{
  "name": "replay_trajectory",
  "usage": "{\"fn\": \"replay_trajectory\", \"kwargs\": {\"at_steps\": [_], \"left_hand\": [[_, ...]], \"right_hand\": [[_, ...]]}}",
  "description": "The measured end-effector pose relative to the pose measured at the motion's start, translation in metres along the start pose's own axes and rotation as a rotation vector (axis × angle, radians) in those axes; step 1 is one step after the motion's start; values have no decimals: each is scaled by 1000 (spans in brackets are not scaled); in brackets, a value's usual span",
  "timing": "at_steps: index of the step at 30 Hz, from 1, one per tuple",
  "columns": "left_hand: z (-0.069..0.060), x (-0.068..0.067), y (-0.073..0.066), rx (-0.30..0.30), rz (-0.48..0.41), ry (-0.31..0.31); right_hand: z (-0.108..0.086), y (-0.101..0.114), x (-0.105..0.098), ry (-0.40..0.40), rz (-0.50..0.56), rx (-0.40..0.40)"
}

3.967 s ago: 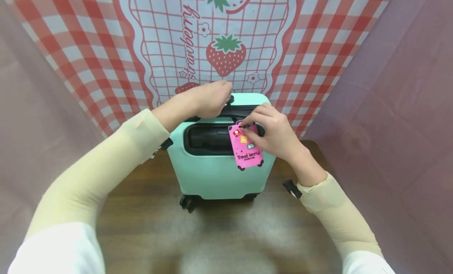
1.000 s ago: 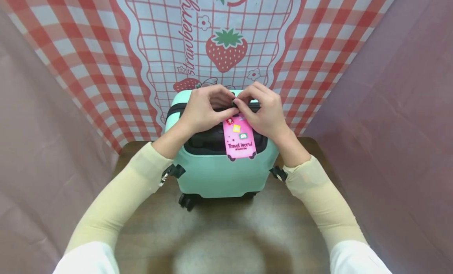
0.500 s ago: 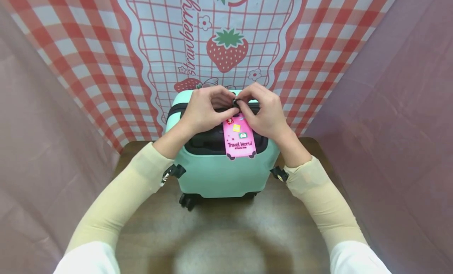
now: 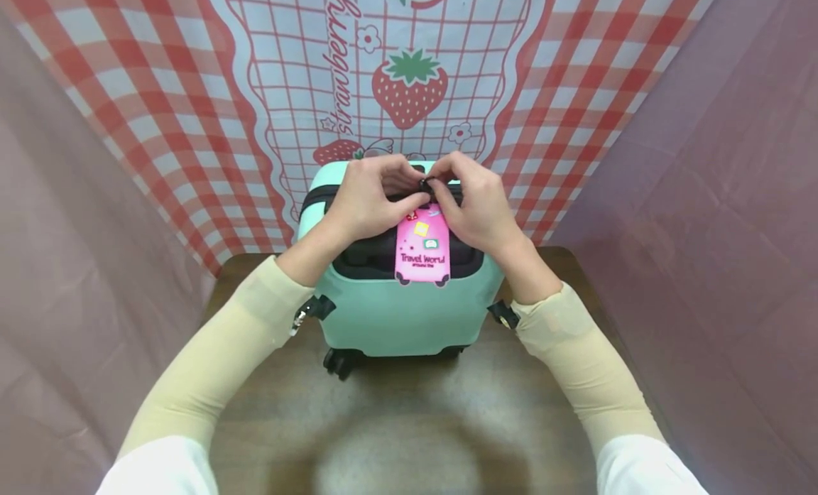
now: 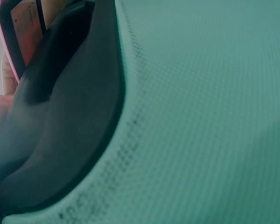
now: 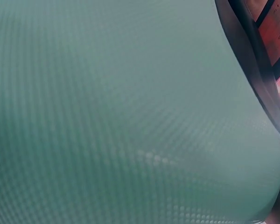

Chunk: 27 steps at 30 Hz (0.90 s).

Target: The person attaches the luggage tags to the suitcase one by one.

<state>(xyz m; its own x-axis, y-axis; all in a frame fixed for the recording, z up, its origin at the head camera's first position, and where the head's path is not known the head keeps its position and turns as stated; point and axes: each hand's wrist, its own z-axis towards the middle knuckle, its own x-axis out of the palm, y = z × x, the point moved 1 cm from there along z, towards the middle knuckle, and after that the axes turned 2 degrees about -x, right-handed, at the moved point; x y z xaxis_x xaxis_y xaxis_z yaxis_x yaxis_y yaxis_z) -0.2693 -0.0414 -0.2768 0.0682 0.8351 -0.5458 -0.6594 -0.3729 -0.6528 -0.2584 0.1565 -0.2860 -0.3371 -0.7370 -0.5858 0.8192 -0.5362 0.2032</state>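
Note:
A pink luggage tag (image 4: 423, 250) printed "Travel World" hangs in front of the black recess (image 4: 364, 257) of a mint-green suitcase (image 4: 409, 317). Its black strap (image 4: 427, 186) runs up by the suitcase's top handle, which the hands mostly cover. My left hand (image 4: 364, 200) pinches the strap from the left, thumb toward me. Opposite it, my right hand (image 4: 482, 200) pinches the strap's end between thumb and forefinger; the fastening itself is too small to make out. The tag's back, with a black-framed card, shows in the left wrist view and the right wrist view.
The suitcase stands upright on black wheels (image 4: 337, 363) on a brown wooden tabletop (image 4: 396, 424). Close behind it hangs a red-and-white checked strawberry cloth (image 4: 409, 90). Pinkish curtains (image 4: 696, 232) flank both sides.
Four seconds ago my left hand reached over the handle while my right held the tag's top. Both hands have since met at the strap. Lately the tag swung slightly left.

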Motion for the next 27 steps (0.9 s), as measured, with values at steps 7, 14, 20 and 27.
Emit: {"fn": "replay_trajectory", "kwargs": {"at_steps": [7, 14, 20, 27], "left_hand": [[2, -1, 2, -3, -11, -14], [3, 0, 3, -42, -71, -35], [2, 0, 3, -59, -82, -47], [0, 1, 1, -39, -33, -34]], "right_hand": [[-1, 0, 0, 9, -2, -47], [-2, 0, -1, 7, -8, -68], [-2, 1, -1, 0, -14, -67], [-3, 1, -1, -32, -7, -112]]}}
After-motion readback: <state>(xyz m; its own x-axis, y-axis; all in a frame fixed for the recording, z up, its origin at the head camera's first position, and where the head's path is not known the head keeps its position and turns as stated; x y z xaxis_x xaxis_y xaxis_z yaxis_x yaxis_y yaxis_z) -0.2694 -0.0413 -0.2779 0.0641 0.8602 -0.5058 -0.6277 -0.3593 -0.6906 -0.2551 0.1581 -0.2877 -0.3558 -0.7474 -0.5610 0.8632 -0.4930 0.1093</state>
